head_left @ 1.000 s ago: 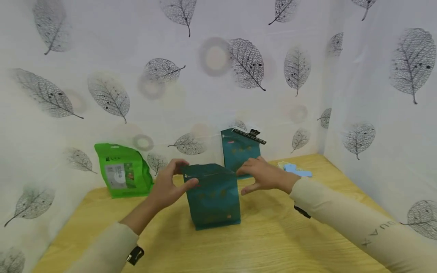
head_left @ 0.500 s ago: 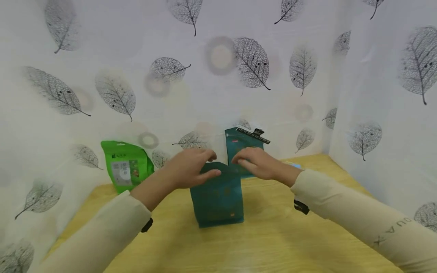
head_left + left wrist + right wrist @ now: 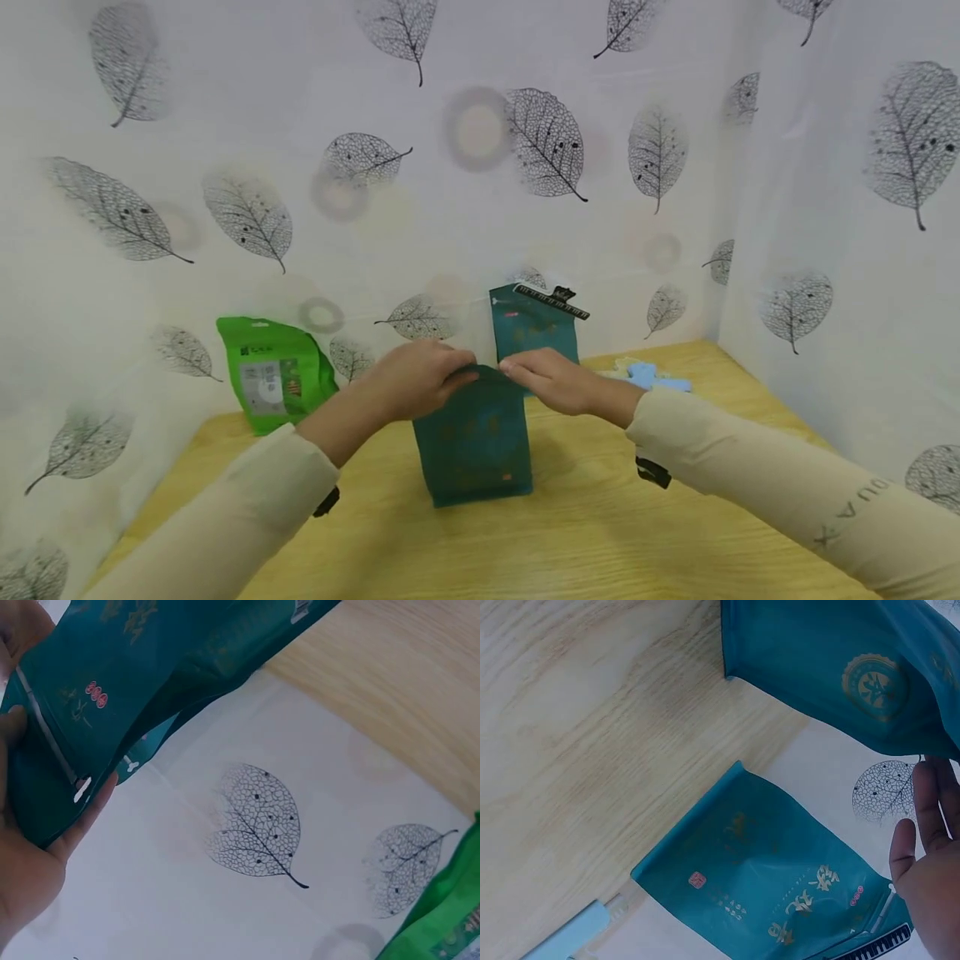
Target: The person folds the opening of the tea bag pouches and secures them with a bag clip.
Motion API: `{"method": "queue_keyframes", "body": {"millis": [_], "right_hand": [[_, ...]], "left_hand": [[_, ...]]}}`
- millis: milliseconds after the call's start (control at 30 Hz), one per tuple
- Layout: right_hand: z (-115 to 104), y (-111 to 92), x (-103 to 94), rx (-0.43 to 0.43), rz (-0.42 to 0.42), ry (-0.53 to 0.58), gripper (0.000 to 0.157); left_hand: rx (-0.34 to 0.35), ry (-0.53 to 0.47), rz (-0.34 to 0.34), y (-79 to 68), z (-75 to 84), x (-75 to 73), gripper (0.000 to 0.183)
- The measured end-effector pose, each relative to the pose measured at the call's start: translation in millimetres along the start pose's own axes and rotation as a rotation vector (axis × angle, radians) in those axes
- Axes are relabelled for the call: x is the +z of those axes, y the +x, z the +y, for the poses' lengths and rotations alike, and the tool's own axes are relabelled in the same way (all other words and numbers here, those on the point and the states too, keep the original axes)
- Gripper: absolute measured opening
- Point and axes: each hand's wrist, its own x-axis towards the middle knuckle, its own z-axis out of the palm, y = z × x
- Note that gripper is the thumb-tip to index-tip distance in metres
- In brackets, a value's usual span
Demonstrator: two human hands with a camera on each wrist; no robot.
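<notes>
Left hand point(image 3: 420, 379) and right hand point(image 3: 558, 381) at the top of the front bag point(image 3: 476, 446)

From the lower left, the left arm point(image 3: 225, 508) slants up past the green bag point(image 3: 273, 375) to the centre, its hand pinching the top edge between thumb and fingers. The front bag, teal, stands upright below that hand, mid-frame. Beside it, the right arm point(image 3: 750, 462) enters from the lower right; fingertips touch the top corner, though whether they pinch it I cannot tell. Behind, right of centre, stands the rear bag point(image 3: 534, 335), a black clip point(image 3: 551, 302) across its top. Farther right lies a blue object point(image 3: 660, 379). Wooden worktop point(image 3: 600, 525) spans the bottom, leaf-printed walls point(image 3: 450, 242) beyond.
</notes>
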Motion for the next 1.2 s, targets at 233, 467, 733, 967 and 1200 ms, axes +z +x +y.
{"method": "queue_keyframes", "body": {"millis": [233,467,733,967,1200], "right_hand": [[2.2,-1.8,1.9,-0.021,-0.009,0.007,0.041],[2.1,0.4,7.0,-0.094,-0.015,-0.023,0.039],[5.8,-7.1,10.3,-0.124,-0.019,-0.107,0.038],[3.4,-2.6,13.5,-0.156,-0.010,-0.144,0.034],[4.4,-2.4,20.5,-0.162,0.023,-0.204,0.025]], "left_hand": [[-0.047,-0.010,-0.016,1.3,2.1,-0.7,0.033],[-0.074,-0.035,-0.033,-0.1,3.5,0.6,0.038],[-0.034,-0.031,-0.059,0.3,5.6,3.8,0.039],[-0.061,0.007,-0.070,-5.8,7.3,-0.6,0.039],[-0.017,0.032,-0.036,-6.5,5.6,1.7,0.034]]}}
